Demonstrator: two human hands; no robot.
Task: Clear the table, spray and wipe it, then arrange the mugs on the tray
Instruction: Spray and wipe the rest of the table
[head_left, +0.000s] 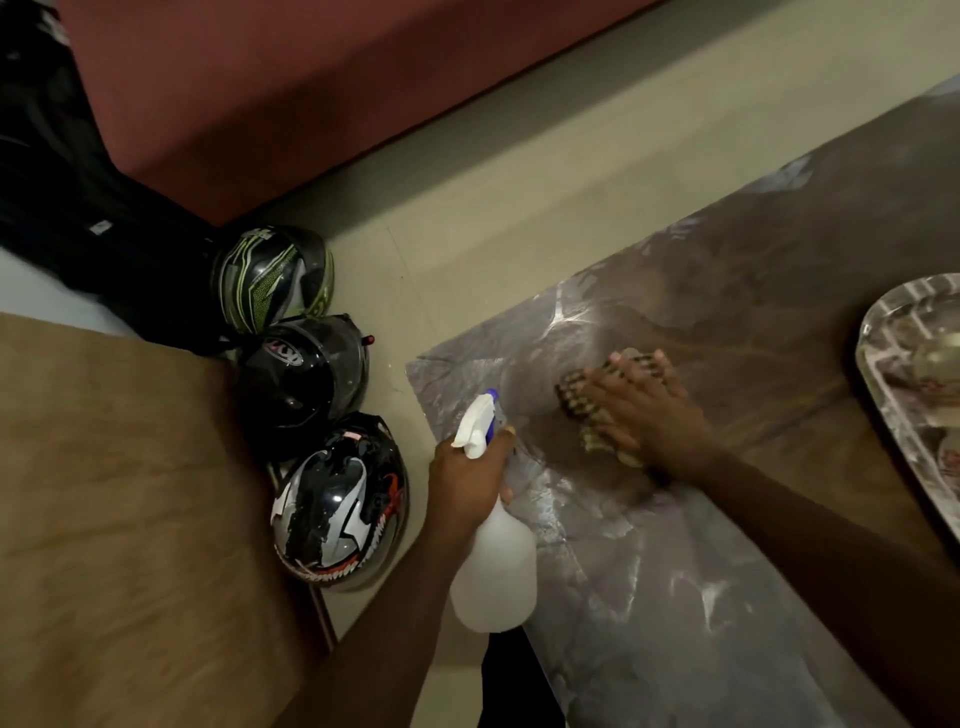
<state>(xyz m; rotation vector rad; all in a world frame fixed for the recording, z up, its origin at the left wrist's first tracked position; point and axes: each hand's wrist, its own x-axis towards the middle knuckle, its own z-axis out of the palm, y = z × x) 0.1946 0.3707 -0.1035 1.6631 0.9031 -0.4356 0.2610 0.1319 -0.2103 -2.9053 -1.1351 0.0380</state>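
- I hold the spray bottle (493, 561) in my left hand (465, 486), fingers wrapped around its neck just under the white trigger head, so the nozzle points out over the table (649, 597) and I can spray again without putting it down.
- The bottle hangs at the near-left edge of the table, tilted with its body toward me, which I judge keeps it off the patch I am wiping.
- My right hand (641, 410) lies flat, palm down and fingers spread, on the cloth (574, 397), pressing it against the tabletop near the left corner; it is not gripping anything, only bearing down so the cloth drags over the surface.
- The cloth shows only as a dark patterned edge poking out beyond my fingers.
- My right forearm reaches diagonally across the table from the lower right, my left comes up from below along the table's edge.
- The tabletop shines in streaks around the cloth, so I judge it wet and the wiping part-done.
- The tray (883, 374) sits at the right edge of the view, well apart from my hands; something rounded lies on it, but I cannot tell whether it is a mug.
- Three helmets (311, 415) rest on the floor to the left.
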